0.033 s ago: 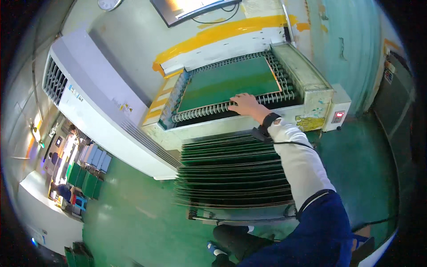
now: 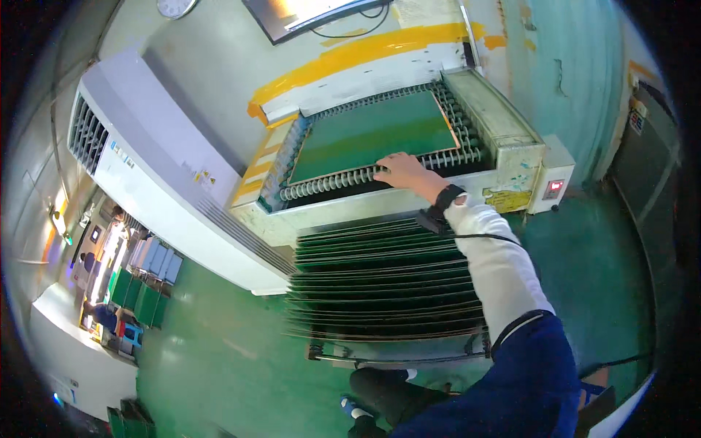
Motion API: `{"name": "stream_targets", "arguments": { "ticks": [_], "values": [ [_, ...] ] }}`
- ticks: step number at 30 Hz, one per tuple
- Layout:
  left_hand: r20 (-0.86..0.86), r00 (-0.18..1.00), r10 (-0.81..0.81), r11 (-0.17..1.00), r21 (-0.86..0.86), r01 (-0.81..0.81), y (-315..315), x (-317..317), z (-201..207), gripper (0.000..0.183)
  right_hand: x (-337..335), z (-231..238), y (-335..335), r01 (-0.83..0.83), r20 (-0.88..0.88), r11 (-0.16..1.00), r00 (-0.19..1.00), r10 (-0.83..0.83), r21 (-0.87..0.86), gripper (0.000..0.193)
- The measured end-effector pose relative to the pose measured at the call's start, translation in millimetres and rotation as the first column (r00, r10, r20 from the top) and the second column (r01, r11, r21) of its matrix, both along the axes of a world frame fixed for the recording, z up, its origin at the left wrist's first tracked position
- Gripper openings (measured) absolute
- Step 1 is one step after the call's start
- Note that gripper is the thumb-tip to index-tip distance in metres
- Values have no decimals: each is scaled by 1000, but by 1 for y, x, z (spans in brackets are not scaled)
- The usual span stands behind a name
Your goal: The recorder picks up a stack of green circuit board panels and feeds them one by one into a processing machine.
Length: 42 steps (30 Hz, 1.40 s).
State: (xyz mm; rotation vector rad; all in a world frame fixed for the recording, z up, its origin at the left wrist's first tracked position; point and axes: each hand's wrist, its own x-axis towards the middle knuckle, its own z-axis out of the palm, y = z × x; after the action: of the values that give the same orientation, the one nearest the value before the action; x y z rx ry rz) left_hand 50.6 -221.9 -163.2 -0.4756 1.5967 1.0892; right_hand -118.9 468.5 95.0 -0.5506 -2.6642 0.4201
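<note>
My right hand (image 2: 405,172) reaches forward to the near edge of a large flat green panel (image 2: 372,135). Its fingers look apart and rest at that edge, with the thumb side over the front roller; the fingertips are small in view, and no firm grip shows. Beneath the panel run the ridged rollers (image 2: 332,182) of a pale, worn roller machine (image 2: 504,124). Below the hand, between me and the machine, a rack holds several dark green panels (image 2: 380,285) in spaced layers. My left hand is out of view.
A tall white cabinet unit (image 2: 171,182) with vents stands left of the machine. A control box (image 2: 555,182) with a red display is on its right end. The rack's metal frame (image 2: 394,359) is close to my feet. Other people work at a lit bench (image 2: 109,255) far left.
The view has shifted very slightly. My right hand stays at the panel's near edge, and the panel has not visibly moved on the rollers.
</note>
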Motion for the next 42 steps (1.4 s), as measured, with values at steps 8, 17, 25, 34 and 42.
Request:
{"name": "stream_targets", "arguments": {
  "ticks": [8, 17, 25, 34, 42],
  "values": [
    [33, 997, -64, 996, -59, 66, 5, 6, 4, 56, 199, -15, -10, -448, -284, 523, 886, 367, -725, 28],
    [48, 995, -87, 985, -146, 93, 2, 17, 18, 55, 410, -194, 94, -346, -208, -4, 571, -794, -938, 30],
    [203, 979, 12, 848, -520, 98, 72, 22, 80, 54, 436, -238, 133, -305, -130, -4, 419, -899, -952, 48],
    [-103, 994, 22, 993, -116, -34, 6, 38, 31, 54, 418, -235, 160, -346, -154, 22, 358, -921, -938, 53],
    [-448, 849, -281, 878, 238, 416, -49, 40, -13, 55, 412, -244, 170, -360, -124, -13, 353, -927, -933, 41]
  ]
}}
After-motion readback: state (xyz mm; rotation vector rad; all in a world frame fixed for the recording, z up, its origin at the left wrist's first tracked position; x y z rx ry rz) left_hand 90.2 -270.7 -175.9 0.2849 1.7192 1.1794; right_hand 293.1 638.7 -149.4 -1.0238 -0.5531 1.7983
